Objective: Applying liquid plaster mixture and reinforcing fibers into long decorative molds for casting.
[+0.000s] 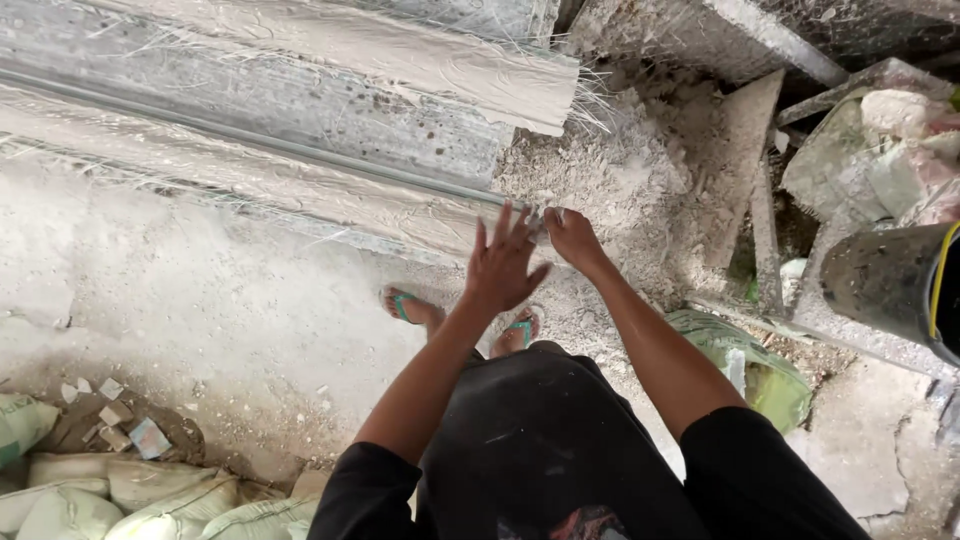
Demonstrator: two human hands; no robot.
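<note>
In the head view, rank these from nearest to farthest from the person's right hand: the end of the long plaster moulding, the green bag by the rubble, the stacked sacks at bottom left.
From the right hand:
1. Moulding end, touching it, just left.
2. Green bag, lower right.
3. Stacked sacks, far bottom left.

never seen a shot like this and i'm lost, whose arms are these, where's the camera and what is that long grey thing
There is one picture, taken by a camera worn on a person's head and looking down, so the two bare arms reaching out from the bottom edge are that person's own. Below them you see dark clothing and feet in sandals on a dusty floor.

The long grey thing is a plaster moulding, a ridged strip with loose fibres sticking out along its edges. It runs from the left edge to about the middle of the picture.

The left hand is spread open, fingers apart, right at the moulding's near end. The right hand pinches that same end; what exactly it grips is too small to tell.

Pale sacks lie at lower left, a green bag and rubble to the right.
</note>
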